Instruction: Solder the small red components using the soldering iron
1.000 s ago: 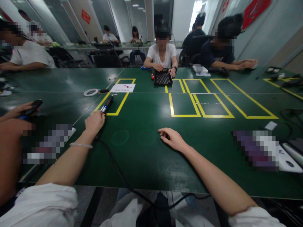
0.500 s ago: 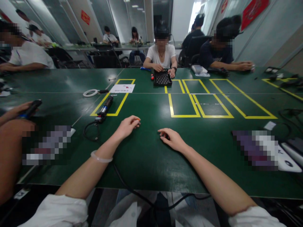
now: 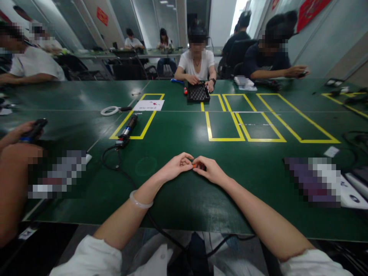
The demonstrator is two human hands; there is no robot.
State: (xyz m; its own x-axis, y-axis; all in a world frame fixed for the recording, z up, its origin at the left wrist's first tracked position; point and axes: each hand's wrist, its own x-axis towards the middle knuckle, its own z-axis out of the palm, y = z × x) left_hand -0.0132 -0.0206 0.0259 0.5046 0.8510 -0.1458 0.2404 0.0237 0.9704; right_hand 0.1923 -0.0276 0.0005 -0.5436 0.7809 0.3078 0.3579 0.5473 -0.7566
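Observation:
My left hand (image 3: 179,166) and my right hand (image 3: 211,168) meet low over the green table (image 3: 178,203), fingertips nearly touching. Between the pinched fingers shows a small orange piece (image 3: 194,166), too small and too covered to name. My left fingertips close on its left end, while the right thumb and forefinger close around it from the other side. A dark spot under the curled right fingers cannot be told apart from shadow. A pale bangle (image 3: 141,200) circles the left wrist.
Yellow tape outlines (image 3: 227,139) mark the table ahead. A black cylindrical device (image 3: 128,127) with a cable lies left, near a white sheet (image 3: 149,105). Phones lie at both sides. Across the table, a person works over a black tray (image 3: 198,92).
My left hand has moved right and toward me, bringing the orange piece to my right hand. The right hand has stayed nearly in place, its fingers now closed at the piece.

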